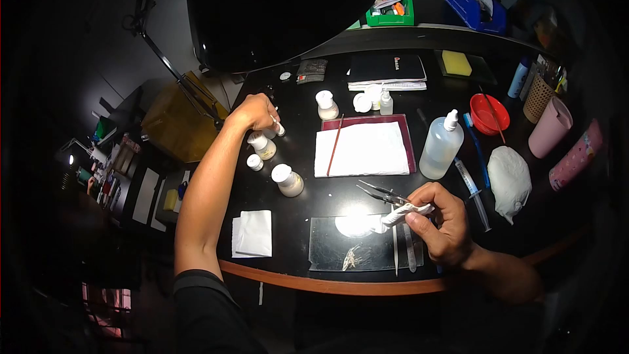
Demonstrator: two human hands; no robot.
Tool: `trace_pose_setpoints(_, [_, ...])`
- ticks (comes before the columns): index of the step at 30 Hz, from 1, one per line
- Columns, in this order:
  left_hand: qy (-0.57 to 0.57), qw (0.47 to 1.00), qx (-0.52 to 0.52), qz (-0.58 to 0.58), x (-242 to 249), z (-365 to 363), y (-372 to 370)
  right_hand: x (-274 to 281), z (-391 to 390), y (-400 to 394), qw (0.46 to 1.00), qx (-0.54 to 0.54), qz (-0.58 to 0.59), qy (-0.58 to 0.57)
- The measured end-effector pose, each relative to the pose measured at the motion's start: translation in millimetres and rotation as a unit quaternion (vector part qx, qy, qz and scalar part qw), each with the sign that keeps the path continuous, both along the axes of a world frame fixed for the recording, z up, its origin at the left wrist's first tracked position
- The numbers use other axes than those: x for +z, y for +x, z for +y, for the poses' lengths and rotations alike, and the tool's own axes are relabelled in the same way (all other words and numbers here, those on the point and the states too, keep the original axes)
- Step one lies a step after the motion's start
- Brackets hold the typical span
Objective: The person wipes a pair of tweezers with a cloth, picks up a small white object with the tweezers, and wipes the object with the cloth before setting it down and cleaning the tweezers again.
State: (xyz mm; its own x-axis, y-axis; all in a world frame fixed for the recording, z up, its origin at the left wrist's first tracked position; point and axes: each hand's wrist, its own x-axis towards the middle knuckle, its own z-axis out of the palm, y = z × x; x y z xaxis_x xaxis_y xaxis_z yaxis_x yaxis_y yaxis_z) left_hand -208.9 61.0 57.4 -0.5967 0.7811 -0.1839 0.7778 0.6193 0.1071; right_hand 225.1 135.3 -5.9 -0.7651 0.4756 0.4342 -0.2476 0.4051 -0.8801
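Observation:
My left hand [254, 113] reaches to the back left of the black table, its fingers curled downward among small jars. A small white item [280, 130] shows at its fingertips; whether the hand grips it is hard to make out. Closest to it are a white-capped jar [264, 148] and a smaller jar [255, 162]. At the front right, my right hand [443, 224] is closed around metal tweezers [380, 191], whose tips point left, and a crumpled white tissue-like piece [398, 214]. Below lies a glass plate [327, 249] bearing thin cream-coloured slivers [351, 259] and slim metal tools.
A white-capped jar [287, 181] and folded white paper [254, 235] are at the left. Mid-table, a brown stick [336, 144] lies on a white cloth [377, 151]. A squeeze bottle [441, 145], syringe [473, 193] and red bowl [483, 117] stand or lie right. A black lamp [275, 13] hangs overhead.

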Motion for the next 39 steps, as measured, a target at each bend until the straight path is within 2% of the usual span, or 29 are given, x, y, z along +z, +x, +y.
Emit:
trace_pose_setpoints(2, [0.020, 1.000, -0.018, 0.011, 0.4, -3.2, -8.9, -0.1, 0.4, -0.2, 1.000, -0.004, -0.001, 0.006])
trace_pose_setpoints(6, [0.069, 0.991, 0.045, -0.109, 23.7, -14.9, -6.5, 1.0, -0.1, -0.7, 1.000, -0.008, -0.011, 0.008])
trace_pose_setpoints(10, [0.080, 0.985, 0.055, -0.145, 40.3, -42.1, -24.7, 0.5, -0.1, -1.3, 1.000, -0.003, -0.017, 0.001])
trace_pose_setpoints(19, [0.082, 0.973, 0.151, -0.154, 68.3, -165.9, -50.1, -2.2, -4.1, -3.2, 1.000, 0.013, -0.007, -0.016])
trace_pose_setpoints(21, [0.090, 0.965, 0.187, -0.162, 68.7, -196.6, -52.0, 2.0, -6.7, -1.8, 0.998, 0.021, -0.027, -0.051])
trace_pose_setpoints(29, [0.102, 0.935, 0.300, -0.159, 26.9, -300.6, -111.1, 0.4, -5.3, -6.2, 0.995, 0.015, -0.057, -0.075])
trace_pose_setpoints(37, [0.071, 0.921, 0.356, -0.140, -27.6, -377.5, -181.8, -5.8, 1.0, -5.8, 0.994, -0.034, -0.062, -0.080])
trace_pose_setpoints(39, [0.062, 0.912, 0.383, -0.135, -32.7, -400.3, -202.4, -12.8, 12.9, 0.4, 0.997, -0.031, -0.069, -0.017])
